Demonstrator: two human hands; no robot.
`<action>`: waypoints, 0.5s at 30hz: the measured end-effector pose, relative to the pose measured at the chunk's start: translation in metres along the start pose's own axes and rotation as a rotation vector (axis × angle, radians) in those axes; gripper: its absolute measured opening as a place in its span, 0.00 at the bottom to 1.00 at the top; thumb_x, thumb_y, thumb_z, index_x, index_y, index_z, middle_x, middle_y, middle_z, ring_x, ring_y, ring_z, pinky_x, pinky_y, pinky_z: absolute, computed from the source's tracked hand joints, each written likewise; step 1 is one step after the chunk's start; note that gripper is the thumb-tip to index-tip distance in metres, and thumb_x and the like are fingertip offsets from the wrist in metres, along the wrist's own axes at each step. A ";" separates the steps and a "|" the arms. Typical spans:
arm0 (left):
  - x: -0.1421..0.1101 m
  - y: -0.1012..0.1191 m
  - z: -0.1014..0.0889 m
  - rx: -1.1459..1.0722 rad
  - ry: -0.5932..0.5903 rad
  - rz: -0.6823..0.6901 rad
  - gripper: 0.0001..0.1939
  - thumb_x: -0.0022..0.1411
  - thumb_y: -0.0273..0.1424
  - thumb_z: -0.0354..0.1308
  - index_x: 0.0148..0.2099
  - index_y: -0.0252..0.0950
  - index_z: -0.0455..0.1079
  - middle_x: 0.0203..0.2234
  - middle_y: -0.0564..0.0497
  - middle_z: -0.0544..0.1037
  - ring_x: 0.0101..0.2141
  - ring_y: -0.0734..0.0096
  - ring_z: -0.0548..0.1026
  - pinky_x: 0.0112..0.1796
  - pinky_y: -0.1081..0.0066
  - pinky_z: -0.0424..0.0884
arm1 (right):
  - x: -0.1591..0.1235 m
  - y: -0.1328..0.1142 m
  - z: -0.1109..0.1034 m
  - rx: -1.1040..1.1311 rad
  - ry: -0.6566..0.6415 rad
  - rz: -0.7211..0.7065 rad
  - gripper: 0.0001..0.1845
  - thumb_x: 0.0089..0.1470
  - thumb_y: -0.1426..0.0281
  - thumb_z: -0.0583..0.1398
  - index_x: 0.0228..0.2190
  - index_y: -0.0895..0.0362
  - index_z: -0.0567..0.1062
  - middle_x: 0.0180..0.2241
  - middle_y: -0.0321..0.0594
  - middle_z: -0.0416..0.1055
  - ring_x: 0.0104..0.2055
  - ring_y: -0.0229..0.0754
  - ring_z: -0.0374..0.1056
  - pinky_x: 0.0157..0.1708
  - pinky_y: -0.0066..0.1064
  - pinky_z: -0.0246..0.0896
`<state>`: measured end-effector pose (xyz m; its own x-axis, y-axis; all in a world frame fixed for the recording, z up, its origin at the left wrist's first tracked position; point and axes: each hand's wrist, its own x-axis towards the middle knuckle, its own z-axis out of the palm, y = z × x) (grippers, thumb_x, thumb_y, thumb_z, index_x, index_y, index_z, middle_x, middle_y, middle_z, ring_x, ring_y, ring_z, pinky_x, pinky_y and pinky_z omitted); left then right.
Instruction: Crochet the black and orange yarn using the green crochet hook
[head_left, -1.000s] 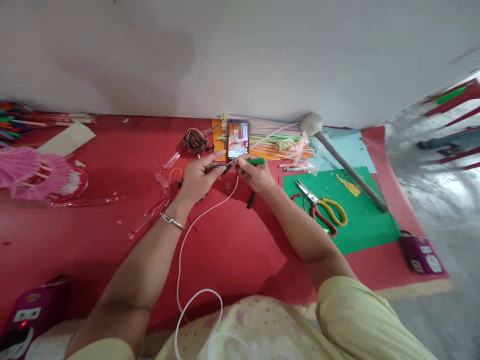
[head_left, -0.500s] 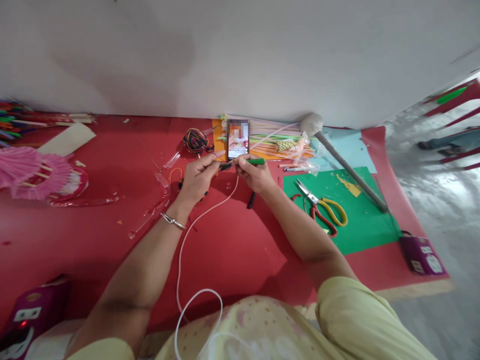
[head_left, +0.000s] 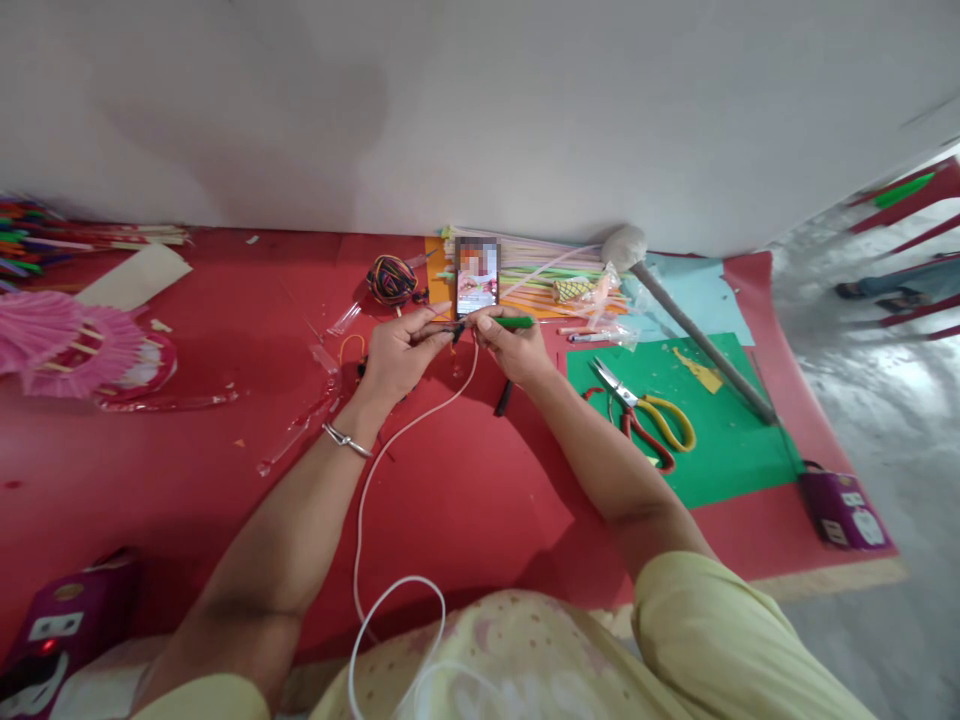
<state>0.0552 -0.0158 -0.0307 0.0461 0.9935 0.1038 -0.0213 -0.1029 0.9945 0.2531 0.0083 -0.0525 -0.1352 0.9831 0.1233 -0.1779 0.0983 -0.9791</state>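
Observation:
My right hand (head_left: 510, 345) is closed on a green-handled crochet hook (head_left: 516, 322), whose handle sticks out to the right of my fingers. Opposite it, my left hand (head_left: 401, 350) pinches a small dark piece of yarn work (head_left: 457, 330). The two hands' fingertips almost meet around this piece, and the hook's tip is hidden there. Behind my left hand lies a ball of multicoloured yarn (head_left: 392, 280). More dark yarn shows partly under my left wrist. A phone (head_left: 477, 280) with a lit screen is propped just beyond my fingertips.
A white cable (head_left: 360, 520) runs from the phone toward my body. On the right, scissors (head_left: 645, 410) and red-handled pliers lie on green paper (head_left: 727, 470). Pale sticks (head_left: 540, 260) are behind the phone, with a grey padded stick (head_left: 697, 340) nearby. Pink pleated paper (head_left: 75, 345) sits left.
My hands have drawn slightly closer together, and the dark yarn piece has shifted a little to the right, its end now hanging down. The handle stays in my right hand.

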 end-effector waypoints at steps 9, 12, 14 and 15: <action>0.000 0.012 0.000 -0.306 -0.031 -0.315 0.29 0.44 0.29 0.75 0.52 0.38 0.83 0.27 0.53 0.81 0.17 0.84 0.60 0.19 0.76 0.52 | -0.005 -0.009 0.009 0.019 0.007 0.020 0.22 0.50 0.48 0.73 0.32 0.55 0.83 0.23 0.32 0.70 0.26 0.34 0.61 0.30 0.30 0.59; 0.000 0.013 -0.004 -0.395 -0.122 -0.442 0.27 0.45 0.28 0.74 0.51 0.38 0.83 0.25 0.55 0.78 0.14 0.88 0.51 0.17 0.76 0.44 | -0.005 -0.012 0.011 0.014 -0.035 0.030 0.23 0.51 0.47 0.72 0.33 0.54 0.84 0.25 0.33 0.72 0.28 0.35 0.63 0.30 0.30 0.61; 0.000 0.013 -0.007 -0.437 -0.167 -0.490 0.25 0.47 0.27 0.73 0.51 0.39 0.83 0.25 0.54 0.79 0.14 0.89 0.51 0.18 0.76 0.43 | -0.005 -0.012 0.011 0.062 -0.077 0.045 0.24 0.50 0.46 0.72 0.35 0.53 0.84 0.29 0.34 0.75 0.29 0.35 0.66 0.29 0.30 0.61; 0.001 0.013 -0.008 -0.455 -0.185 -0.503 0.26 0.48 0.27 0.72 0.52 0.40 0.83 0.27 0.53 0.80 0.14 0.89 0.50 0.18 0.77 0.44 | -0.005 -0.012 0.011 0.089 -0.099 0.056 0.24 0.50 0.46 0.72 0.38 0.52 0.84 0.31 0.35 0.77 0.29 0.36 0.68 0.29 0.29 0.61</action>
<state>0.0465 -0.0161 -0.0180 0.3285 0.8864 -0.3260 -0.3666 0.4378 0.8210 0.2449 0.0008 -0.0399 -0.2421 0.9662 0.0886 -0.2528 0.0254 -0.9672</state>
